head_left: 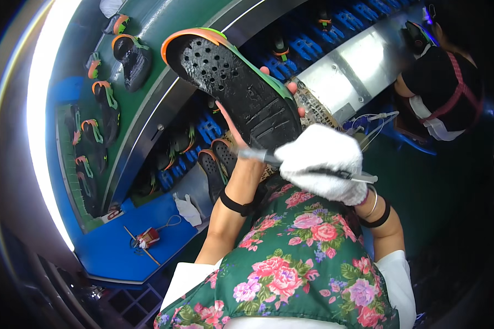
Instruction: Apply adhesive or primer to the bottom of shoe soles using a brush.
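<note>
The person held a black shoe sole (233, 90) with an orange and green rim up in front of them, its perforated underside turned toward the camera. The bare left hand (247, 129) cupped it from behind; only the fingertips (265, 71) showed curling round the far edge, so the fingers were closed on the sole. The right hand (324, 163), in a white cotton glove, was wrapped tight around a thin brush (291, 163) whose tip lay against the heel end of the sole.

The sole's surface looked wet and glossy over most of its length, so I judged the coating largely laid on, with the heel end where the brush rested left to finish; how evenly it was covered I could not tell.

Below the hands, a few more soles (217, 164) of the same kind lay in a blue slotted rack (208, 129), seemingly waiting. Beyond it ran a green conveyor belt (164, 33) carrying a single sole (132, 60), and further left a row of finished-looking soles (101, 115) sat on a separate green strip. On the blue counter (110, 247) lay a small red and white object (147, 237) beside a thin stick; I could not make out what it was. Across the line a masked co-worker (442, 93) bent over their own station.
</note>
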{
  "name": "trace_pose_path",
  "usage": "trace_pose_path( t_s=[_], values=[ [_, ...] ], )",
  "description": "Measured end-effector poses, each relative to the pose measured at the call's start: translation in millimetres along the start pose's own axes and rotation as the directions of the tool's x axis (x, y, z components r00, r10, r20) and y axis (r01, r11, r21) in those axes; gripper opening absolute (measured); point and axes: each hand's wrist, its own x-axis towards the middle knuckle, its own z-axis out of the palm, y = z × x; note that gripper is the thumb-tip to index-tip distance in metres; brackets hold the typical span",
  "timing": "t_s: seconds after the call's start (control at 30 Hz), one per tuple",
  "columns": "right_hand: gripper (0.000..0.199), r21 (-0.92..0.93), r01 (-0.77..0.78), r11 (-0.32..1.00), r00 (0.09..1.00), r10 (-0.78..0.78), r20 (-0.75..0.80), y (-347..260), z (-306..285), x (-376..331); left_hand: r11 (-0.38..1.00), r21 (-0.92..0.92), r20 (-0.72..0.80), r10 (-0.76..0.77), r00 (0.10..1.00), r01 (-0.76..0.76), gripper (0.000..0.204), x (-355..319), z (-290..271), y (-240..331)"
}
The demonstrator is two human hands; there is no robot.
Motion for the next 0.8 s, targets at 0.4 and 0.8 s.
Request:
trace_pose_path(
  t_s=[0.4, 0.8],
  values=[
    [0.021, -0.101, 0.011, 0.995, 0.998, -0.005, 0.057, 11, -14, -10, 0.997, -0.017, -0.007, -0.080, 0.997, 0.080, 0.114, -1, -8, 3],
    [0.033, -0.084, 0.128, 0.988, 0.952, -0.099, 0.291, 8, -11, -17, 0.984, 0.039, 0.049, -0.174, 0.984, 0.172, 0.114, -4, -19, 16]
  ],
)
